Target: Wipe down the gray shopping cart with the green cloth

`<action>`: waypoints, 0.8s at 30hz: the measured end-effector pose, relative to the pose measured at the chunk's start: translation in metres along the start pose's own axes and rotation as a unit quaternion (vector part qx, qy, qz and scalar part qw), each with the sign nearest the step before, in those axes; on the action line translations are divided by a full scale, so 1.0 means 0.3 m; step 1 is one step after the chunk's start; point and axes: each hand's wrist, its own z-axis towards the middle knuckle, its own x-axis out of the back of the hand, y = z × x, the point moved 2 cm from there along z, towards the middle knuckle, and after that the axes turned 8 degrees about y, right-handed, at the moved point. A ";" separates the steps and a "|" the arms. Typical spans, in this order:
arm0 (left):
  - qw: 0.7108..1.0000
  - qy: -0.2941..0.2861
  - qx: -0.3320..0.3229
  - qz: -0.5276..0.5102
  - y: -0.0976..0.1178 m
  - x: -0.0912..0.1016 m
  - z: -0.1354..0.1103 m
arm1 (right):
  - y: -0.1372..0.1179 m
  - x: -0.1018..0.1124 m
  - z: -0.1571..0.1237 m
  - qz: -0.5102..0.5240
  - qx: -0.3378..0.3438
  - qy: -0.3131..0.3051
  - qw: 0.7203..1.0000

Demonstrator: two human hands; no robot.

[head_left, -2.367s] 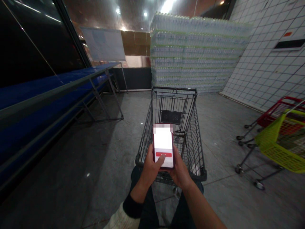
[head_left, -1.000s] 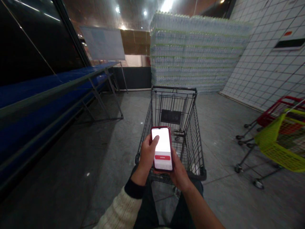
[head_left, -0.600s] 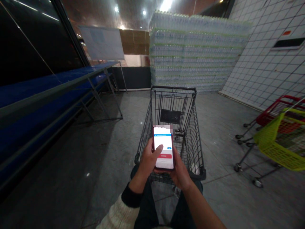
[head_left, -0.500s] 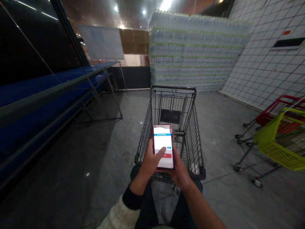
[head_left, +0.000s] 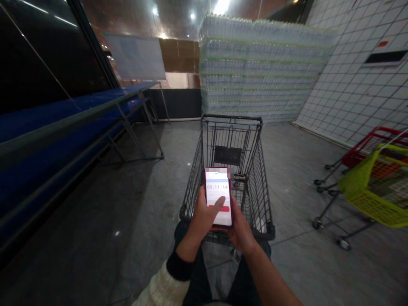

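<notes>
Glowing on the phone (head_left: pixel 217 192) is "00:11:14".

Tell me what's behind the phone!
A black wire cart, peeking out around the phone. The phone, left hand and right hand cover part of it, so that part's hidden.

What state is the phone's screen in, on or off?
On: the phone is lit, showing 00:11:14 above a red bar partly covered by the left hand.

One head-worn camera looks forward and down — from close above the phone (head_left: pixel 215 194) and cart (head_left: pixel 228 155).
</notes>
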 end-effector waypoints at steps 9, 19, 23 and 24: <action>1.000 -0.011 -0.006 -0.001 -0.007 0.007 -0.004 | -0.010 -0.005 -0.009 -0.003 0.015 -0.010 1.000; 0.992 -0.028 0.031 -0.116 -0.024 0.019 0.001 | -0.022 -0.017 -0.018 0.021 0.003 -0.027 0.999; 0.986 -0.025 0.049 -0.160 -0.029 0.028 0.000 | -0.032 -0.025 -0.023 0.026 -0.003 -0.029 0.999; 0.985 -0.027 0.051 -0.166 -0.030 0.030 -0.001 | -0.034 -0.027 -0.024 0.027 -0.003 -0.031 0.999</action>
